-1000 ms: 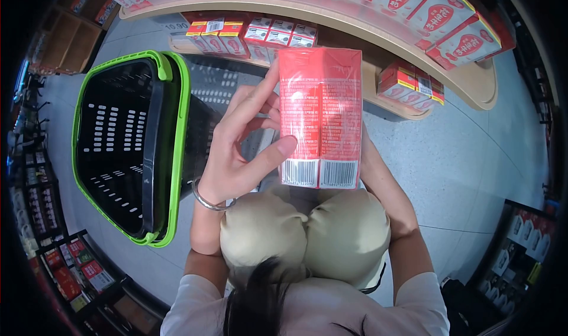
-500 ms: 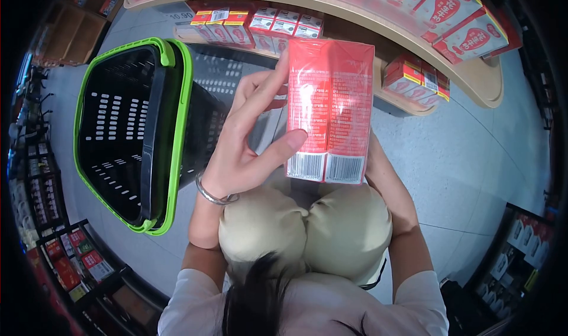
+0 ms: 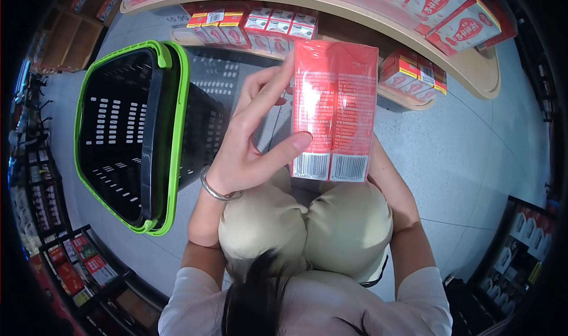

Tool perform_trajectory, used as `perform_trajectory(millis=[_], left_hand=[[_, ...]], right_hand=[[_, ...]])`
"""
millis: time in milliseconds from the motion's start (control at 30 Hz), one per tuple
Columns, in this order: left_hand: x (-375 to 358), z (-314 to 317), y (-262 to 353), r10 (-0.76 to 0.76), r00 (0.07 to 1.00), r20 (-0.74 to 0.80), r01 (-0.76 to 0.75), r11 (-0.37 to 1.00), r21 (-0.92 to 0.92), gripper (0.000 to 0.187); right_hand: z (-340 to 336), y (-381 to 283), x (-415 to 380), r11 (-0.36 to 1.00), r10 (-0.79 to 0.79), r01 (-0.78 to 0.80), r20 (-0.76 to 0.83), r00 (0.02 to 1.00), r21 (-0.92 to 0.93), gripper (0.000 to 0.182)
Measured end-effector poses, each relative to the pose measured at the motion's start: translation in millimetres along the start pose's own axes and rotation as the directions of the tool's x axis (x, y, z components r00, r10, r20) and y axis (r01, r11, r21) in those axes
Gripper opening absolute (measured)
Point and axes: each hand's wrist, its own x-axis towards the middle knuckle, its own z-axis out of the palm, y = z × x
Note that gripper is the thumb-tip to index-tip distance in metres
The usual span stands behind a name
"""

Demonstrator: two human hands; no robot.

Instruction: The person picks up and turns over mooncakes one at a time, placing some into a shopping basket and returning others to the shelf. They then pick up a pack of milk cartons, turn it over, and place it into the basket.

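Note:
A red shrink-wrapped pack of cartons (image 3: 335, 111) is held up above my knees, its printed face and two barcodes turned toward me. My left hand (image 3: 251, 132) grips its left side, with the thumb on the front face and the fingers along the left edge. Behind the pack, my right hand is hidden; only the forearm shows, leading up to the pack's lower right side. Left of my left hand stands a black basket (image 3: 155, 152) with a green rim and handle, and nothing shows inside it.
A curved wooden shelf (image 3: 331, 11) crosses the top, with red and white packs (image 3: 436, 1) on it. Lower down are more carton packs (image 3: 275, 28) and a small group of packs (image 3: 411, 75) at the right. Dark display racks stand along both sides.
The pack and my left hand have shifted slightly right in view, while the shelves have moved slightly left and up. My left hand's grip looks the same.

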Motion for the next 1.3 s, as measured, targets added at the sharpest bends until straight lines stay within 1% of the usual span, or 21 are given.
perform_trajectory(millis=[33,100,167,233,367,433,467,533,700,767,833,867,900,933,967,1033,1067,1100,1167,1233,1300], left_hand=[[-1,-1,-3,-0.009,1.0,-0.007,0.009,1.0,-0.007,0.077],[-1,0,-4,-0.02,1.0,-0.012,0.02,1.0,-0.013,0.076],[-1,1,-4,-0.078,0.996,-0.046,0.071,0.989,-0.128,0.076],[-2,2,-4,-0.085,0.995,-0.042,0.078,0.987,-0.141,0.076],[0,3,-4,-0.103,0.994,-0.035,0.097,0.984,-0.15,0.076],[0,2,-5,-0.104,0.994,-0.031,0.099,0.984,-0.151,0.076],[0,2,-6,-0.105,0.994,-0.029,0.099,0.983,-0.152,0.075],[0,2,-9,-0.11,0.993,-0.036,0.103,0.982,-0.161,0.075],[2,1,-10,-0.138,0.988,-0.063,0.121,0.968,-0.22,0.069],[2,-3,-11,-0.186,0.977,-0.105,0.148,0.943,-0.298,0.065],[1,-6,-16,-0.216,0.968,-0.129,0.173,0.943,-0.283,0.06],[1,-7,-18,-0.298,0.941,-0.163,0.251,0.934,-0.256,0.058],[1,-9,-20,-0.374,0.906,-0.199,0.328,0.916,-0.23,0.057],[-2,-12,-30,-0.433,0.881,-0.189,0.371,0.882,-0.29,0.051],[-3,-12,-42,-0.435,0.879,-0.194,0.374,0.883,-0.284,0.051],[-7,-11,-65,-0.587,0.798,-0.136,0.509,0.777,-0.371,0.049],[-8,-9,-68,-0.67,0.736,-0.095,0.574,0.693,-0.436,0.049],[-7,-3,-71,-0.658,0.744,-0.119,0.551,0.705,-0.447,0.052],[-5,0,-68,-0.648,0.746,-0.153,0.506,0.702,-0.501,0.054],[-5,-2,-69,-0.65,0.744,-0.158,0.495,0.694,-0.523,0.057],[-4,-4,-72,-0.644,0.747,-0.163,0.476,0.69,-0.545,0.06]], right_hand=[[4,0,-2,1.0,0.017,-0.017,-0.102,0.995,-0.007,0.064],[-9,2,0,0.999,0.036,-0.035,-0.081,0.996,0.019,0.064],[-12,3,0,0.998,0.057,-0.054,-0.06,0.997,0.045,0.064],[-4,3,-1,0.998,0.059,-0.06,-0.177,0.982,0.001,0.064],[-11,2,0,0.998,0.064,-0.066,-0.127,0.99,-0.015,0.064],[-7,2,-3,0.986,-0.034,0.01,-0.143,0.989,-0.165,0.063],[-12,2,-2,0.986,-0.034,0.01,-0.144,0.989,-0.165,0.063],[-25,3,3,0.996,-0.066,0.062,-0.066,0.996,-0.064,0.061],[-20,-1,3,1.0,-0.01,0.009,-0.109,0.994,-0.004,0.059],[-19,-2,0,1.0,-0.008,0.008,-0.133,0.991,0.001,0.058],[-16,-5,-1,0.992,-0.082,0.056,-0.247,0.966,-0.112,0.055],[-16,-5,-1,0.983,-0.146,0.109,-0.271,0.951,-0.146,0.053],[-15,-7,-2,0.984,-0.14,0.105,-0.27,0.953,-0.142,0.053],[-13,-10,-4,0.976,-0.179,0.136,-0.275,0.945,-0.168,0.051],[-12,-13,-6,0.967,-0.217,0.167,-0.279,0.935,-0.192,0.05],[-4,-16,-9,0.957,-0.225,0.163,-0.261,0.939,-0.24,0.048],[1,-16,-10,0.938,-0.275,0.195,-0.274,0.921,-0.286,0.046],[5,-15,-11,0.917,-0.324,0.223,-0.288,0.901,-0.331,0.044],[9,-14,-13,0.909,-0.317,0.181,-0.341,0.885,-0.376,0.044],[12,-16,-16,0.88,-0.317,0.169,-0.283,0.905,-0.445,0.044],[20,-16,-16,0.869,-0.339,0.187,-0.275,0.9,-0.458,0.044]])
